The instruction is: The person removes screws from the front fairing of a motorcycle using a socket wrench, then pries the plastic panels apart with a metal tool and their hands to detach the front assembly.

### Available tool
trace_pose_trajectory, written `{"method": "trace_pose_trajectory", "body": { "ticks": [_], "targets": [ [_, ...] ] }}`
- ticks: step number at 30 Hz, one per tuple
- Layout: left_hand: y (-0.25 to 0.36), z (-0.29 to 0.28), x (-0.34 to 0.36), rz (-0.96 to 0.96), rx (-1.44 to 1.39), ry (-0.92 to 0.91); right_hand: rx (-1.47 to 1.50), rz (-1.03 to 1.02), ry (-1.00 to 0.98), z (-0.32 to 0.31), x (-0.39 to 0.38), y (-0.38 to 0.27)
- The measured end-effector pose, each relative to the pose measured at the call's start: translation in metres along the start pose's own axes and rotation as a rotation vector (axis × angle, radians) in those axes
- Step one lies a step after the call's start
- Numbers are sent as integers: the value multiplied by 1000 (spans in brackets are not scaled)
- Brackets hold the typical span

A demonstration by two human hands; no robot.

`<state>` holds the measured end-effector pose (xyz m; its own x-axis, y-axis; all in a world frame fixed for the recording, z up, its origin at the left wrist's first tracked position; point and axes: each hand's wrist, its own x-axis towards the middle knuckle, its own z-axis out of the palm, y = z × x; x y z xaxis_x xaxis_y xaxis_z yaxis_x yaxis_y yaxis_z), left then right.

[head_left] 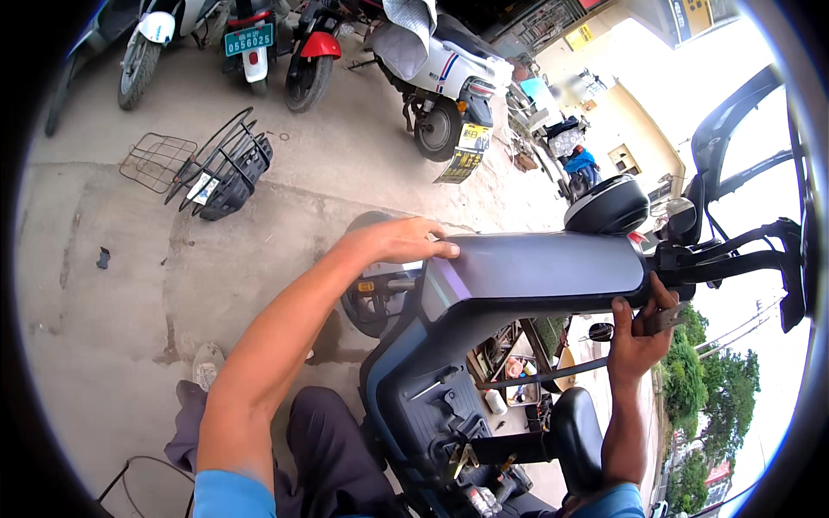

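An electric scooter with a grey front panel [535,268] stands before me. My left hand [414,243] grips the left end of that panel, thumb on its top surface. My right hand [643,341] is at the panel's right lower edge, below the handlebar stem, closed around a small grey metal piece [665,318], possibly a tool; its exact shape is unclear. Below the panel are the black footboard [406,406] and a black seat [577,445].
Several parked scooters [445,91] line the back. A black wire basket [233,168] and rack lie on the concrete at left. Behind the footboard are a tray of tools and parts [522,380] and a white bottle [495,401]. A black cable [129,483] lies at lower left.
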<state>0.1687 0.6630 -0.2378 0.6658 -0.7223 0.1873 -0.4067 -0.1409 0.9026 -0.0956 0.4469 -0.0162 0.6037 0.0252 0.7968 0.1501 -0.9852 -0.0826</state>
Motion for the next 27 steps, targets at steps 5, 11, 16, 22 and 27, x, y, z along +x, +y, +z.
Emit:
{"method": "trace_pose_trajectory", "body": {
  "ticks": [5,11,16,22,27],
  "targets": [
    [-25,-23,30,-142,-69,-270,18,-62,24,23,-3,4],
    [-32,-23,72,-116,-263,-409,-87,-21,87,23,-9,8],
    [-43,-10,95,-65,-441,-425,-107,-75,166,32,-13,14],
    [-57,-4,126,51,-502,-493,-307,-76,229,28,-16,15],
    [-57,18,142,127,-575,-447,-430,-90,207,33,-13,7]
  ]
}}
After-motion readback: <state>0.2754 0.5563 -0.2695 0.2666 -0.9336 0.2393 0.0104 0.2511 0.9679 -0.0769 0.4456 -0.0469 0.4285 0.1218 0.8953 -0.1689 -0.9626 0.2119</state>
